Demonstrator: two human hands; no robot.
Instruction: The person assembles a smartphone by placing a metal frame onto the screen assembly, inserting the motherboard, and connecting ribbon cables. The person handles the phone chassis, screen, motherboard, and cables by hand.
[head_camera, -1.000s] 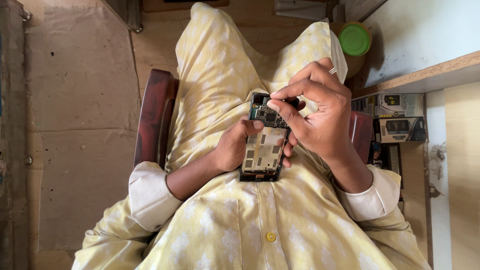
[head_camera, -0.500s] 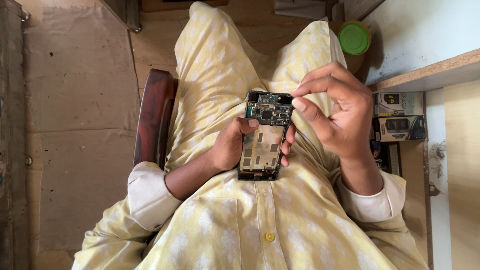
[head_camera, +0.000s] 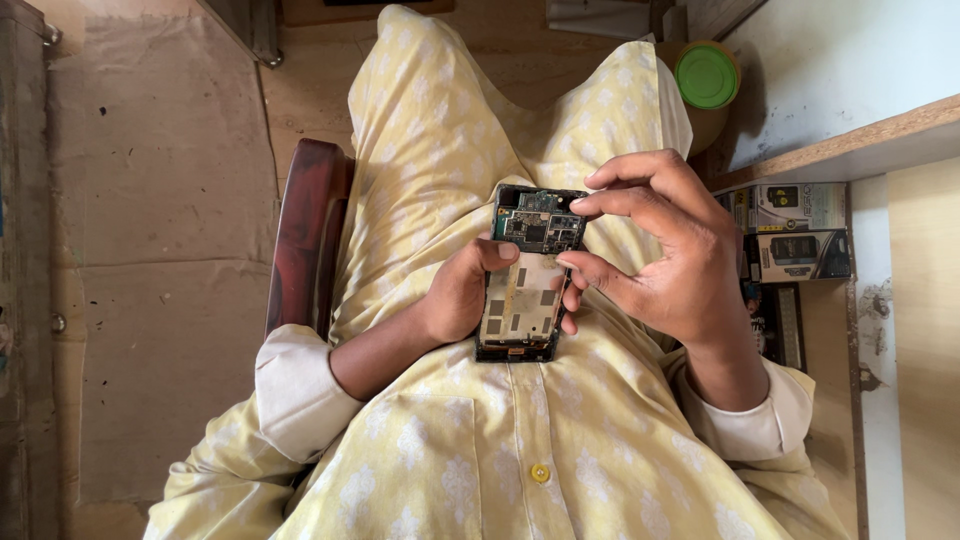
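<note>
Phone: an opened phone (head_camera: 528, 275) with its back cover off is lying lengthwise above the person's lap, circuit board and metal shields facing up, dark board parts sitting at its far end.
Left hand: the left hand (head_camera: 462, 292) is cupping the phone from its left side, fingers wrapped underneath and clamped on it, the thumb pressing across the phone's left edge near the middle.
Right hand: the right hand (head_camera: 665, 255) is hovering at the phone's right side, thumb and forefinger drawn close together over the far right corner of the board; whether they are pinching a small part there is too small to tell. The lower fingers are touching the phone's right edge.
Clothing: pale yellow patterned clothing (head_camera: 470, 150) is stretching out beyond and below the phone, a yellow button (head_camera: 540, 472) sitting below the phone's near end, white cuffs showing at both wrists.
Chair: a dark red chair edge (head_camera: 305, 235) is showing to the left of the phone, beside the left forearm.
Lid: a green round lid (head_camera: 706, 76) is sitting beyond the phone, up and to its right.
Boxes: small printed boxes (head_camera: 795, 232) are stacking to the right of the phone, past the right hand, under a wooden shelf edge (head_camera: 850, 150).
Floor: a tan floor (head_camera: 160, 200) is lying well left of the phone.
</note>
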